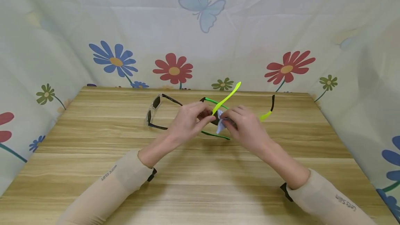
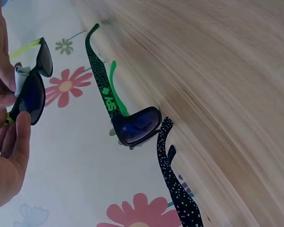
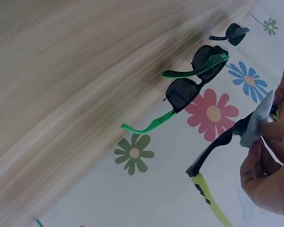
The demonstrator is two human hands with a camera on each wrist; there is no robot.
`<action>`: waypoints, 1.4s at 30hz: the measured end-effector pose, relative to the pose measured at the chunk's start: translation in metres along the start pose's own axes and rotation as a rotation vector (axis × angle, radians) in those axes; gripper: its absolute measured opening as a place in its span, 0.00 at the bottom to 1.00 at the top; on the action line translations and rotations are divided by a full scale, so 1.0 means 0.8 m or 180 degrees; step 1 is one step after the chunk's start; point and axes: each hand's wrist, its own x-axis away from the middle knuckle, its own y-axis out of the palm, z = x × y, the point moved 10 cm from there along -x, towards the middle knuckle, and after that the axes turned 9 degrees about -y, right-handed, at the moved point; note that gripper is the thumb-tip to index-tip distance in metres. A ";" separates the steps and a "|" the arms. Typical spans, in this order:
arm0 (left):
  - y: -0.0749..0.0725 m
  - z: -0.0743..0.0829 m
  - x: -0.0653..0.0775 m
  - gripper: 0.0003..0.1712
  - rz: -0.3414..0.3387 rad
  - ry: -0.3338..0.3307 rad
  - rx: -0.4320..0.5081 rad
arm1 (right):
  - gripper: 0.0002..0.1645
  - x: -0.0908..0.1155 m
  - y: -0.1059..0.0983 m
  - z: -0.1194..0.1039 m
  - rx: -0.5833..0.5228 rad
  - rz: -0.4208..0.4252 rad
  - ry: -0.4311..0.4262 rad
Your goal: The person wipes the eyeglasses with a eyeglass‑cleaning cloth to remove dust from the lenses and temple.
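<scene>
My left hand [image 1: 189, 119] holds sunglasses with a black front and neon-yellow temples [image 1: 227, 98] by one end, near the hinge. In the left wrist view their dark blue lens [image 2: 34, 97] faces the camera. My right hand [image 1: 248, 126] pinches a small pale blue cloth [image 1: 220, 128]. In the right wrist view the cloth [image 3: 258, 120] lies folded over the front of the sunglasses near the bridge, under my right fingers. The glasses are held up above the table, temples unfolded. My hands hide part of the front.
Behind and below the hands, sunglasses with green temples [image 1: 215, 135] lie on the wooden table [image 1: 200, 183]. To their left are sunglasses with a clear front [image 1: 147, 118] and dark, white-speckled temples [image 2: 173, 175]. A flower-printed curtain [image 1: 140, 27] closes off the table's back edge.
</scene>
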 end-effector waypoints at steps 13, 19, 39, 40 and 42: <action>0.000 0.007 -0.001 0.06 -0.0003 0.0073 0.0114 | 0.09 -0.004 0.003 0.003 -0.0320 0.0021 0.0115; 0.001 0.006 0.000 0.07 -0.0022 0.0044 0.0161 | 0.08 -0.007 0.002 0.003 -0.0222 0.0062 0.0134; 0.002 -0.009 0.003 0.07 -0.0182 -0.0232 0.0610 | 0.08 -0.007 0.006 0.012 -0.0445 -0.0006 0.0170; 0.002 -0.009 0.003 0.07 -0.0184 -0.0221 0.0622 | 0.08 -0.007 0.006 0.012 -0.0486 -0.0003 0.0170; 0.003 -0.009 0.004 0.06 -0.0189 -0.0203 0.0627 | 0.08 -0.008 0.007 0.012 -0.0542 0.0004 0.0173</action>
